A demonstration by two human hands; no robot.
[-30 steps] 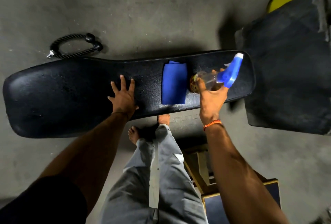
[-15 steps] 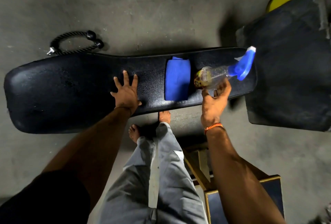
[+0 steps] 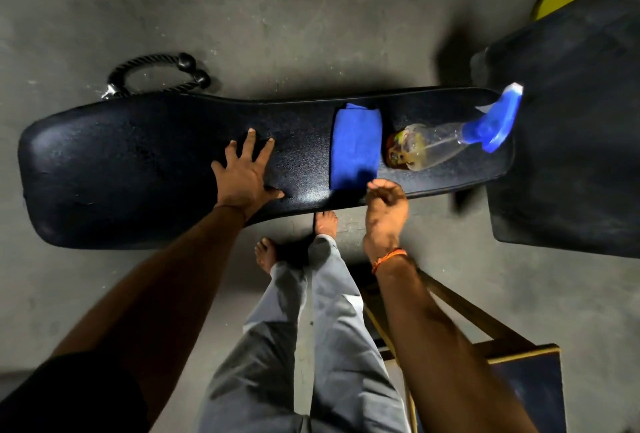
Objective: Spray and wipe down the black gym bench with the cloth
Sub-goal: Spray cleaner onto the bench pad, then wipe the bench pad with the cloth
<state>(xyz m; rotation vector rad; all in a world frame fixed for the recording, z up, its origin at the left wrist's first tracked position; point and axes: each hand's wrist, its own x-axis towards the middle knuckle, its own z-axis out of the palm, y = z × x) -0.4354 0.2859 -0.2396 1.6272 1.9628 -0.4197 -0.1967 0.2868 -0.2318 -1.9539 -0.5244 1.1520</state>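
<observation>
Bench point(image 3: 138, 162) of black padding lies across the middle of the view, long axis from 9 to 3 o'clock, on a grey concrete floor point(image 3: 311, 16). Folded blue cloth point(image 3: 355, 146) rests on its top, right of centre. Just beside the cloth, toward 3 o'clock, a clear spray bottle point(image 3: 429, 148) lies on its side on the pad, blue trigger head pointing to 3 o'clock. Left hand point(image 3: 244, 172) presses flat on the bench, fingers spread wide, holding nothing. Right hand point(image 3: 386, 205) hovers loosely curled and empty at the near edge, by the cloth's 6 o'clock corner. A black rope handle point(image 3: 152, 75) lies on the floor at 11 o'clock.
</observation>
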